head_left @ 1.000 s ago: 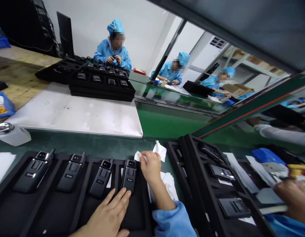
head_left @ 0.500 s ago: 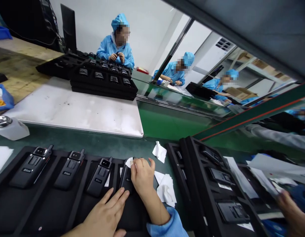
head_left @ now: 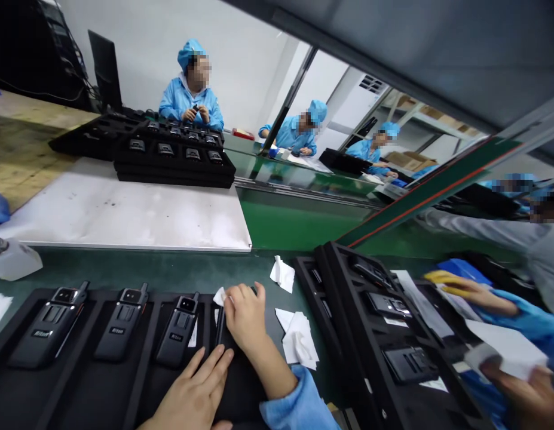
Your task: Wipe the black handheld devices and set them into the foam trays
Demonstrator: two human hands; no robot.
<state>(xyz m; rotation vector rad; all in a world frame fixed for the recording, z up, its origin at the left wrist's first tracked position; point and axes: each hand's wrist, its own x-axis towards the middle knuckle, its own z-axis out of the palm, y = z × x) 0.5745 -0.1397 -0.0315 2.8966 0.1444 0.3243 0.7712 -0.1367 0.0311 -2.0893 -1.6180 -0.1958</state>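
A black foam tray (head_left: 137,388) lies in front of me with several black handheld radios in its slots; one radio (head_left: 178,331) is just left of my hands. My left hand (head_left: 193,391) rests with fingers spread at the lower end of the rightmost radio (head_left: 220,325). Over that radio's upper part, my right hand (head_left: 245,316) pinches a small white cloth (head_left: 220,297). Most of this radio is hidden under my hands. Crumpled white wipes (head_left: 299,340) lie on the green bench right of my right hand.
More black trays with radios (head_left: 409,364) stand at the right. Beyond them, a co-worker's hands hold a yellow cloth (head_left: 449,282) and white paper (head_left: 505,346). A white bottle (head_left: 14,260) stands at left. Stacked trays (head_left: 173,173) sit on a white board (head_left: 124,215).
The view has shifted somewhat. The radio under my hands now shows as a narrower dark edge. At the right, a co-worker's hands with a yellow cloth and white paper have come into view.
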